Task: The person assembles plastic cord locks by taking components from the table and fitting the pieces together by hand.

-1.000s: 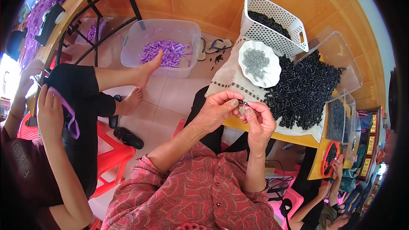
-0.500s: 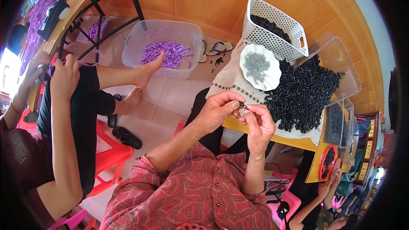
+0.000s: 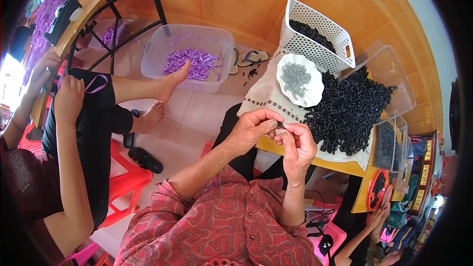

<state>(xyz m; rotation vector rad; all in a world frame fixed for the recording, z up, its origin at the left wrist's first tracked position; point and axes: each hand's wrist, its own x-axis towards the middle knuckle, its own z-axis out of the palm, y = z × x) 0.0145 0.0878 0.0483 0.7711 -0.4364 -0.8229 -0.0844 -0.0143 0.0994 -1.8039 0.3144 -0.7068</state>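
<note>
Between both sets of fingertips I pinch a small black tube-like piece [image 3: 280,124]. My left hand [image 3: 257,127] grips it from one side, thumb against forefinger. On the other side, my right hand [image 3: 296,143] closes thumb and fingers at the same piece. Beyond my hands, a heap of small black pieces [image 3: 345,111] covers the cloth on the table. A white scalloped bowl [image 3: 318,91] holds small clear-grey pieces [image 3: 295,79] and stands at the heap's left edge. My fingers partly hide the pinched piece.
Behind the bowl stands a white perforated basket [image 3: 315,51] of black pieces. Clear plastic boxes [image 3: 401,86] sit to the right. On the floor is a clear tub [image 3: 148,61] with purple pieces. Left, a seated person [image 3: 71,103] handles purple ribbon; another person's hands [image 3: 379,216] are at lower right.
My hands have drawn closer around the small piece, which shows less between the fingertips. The person on the left has moved a hand, and a purple ribbon loop now shows beside it.
</note>
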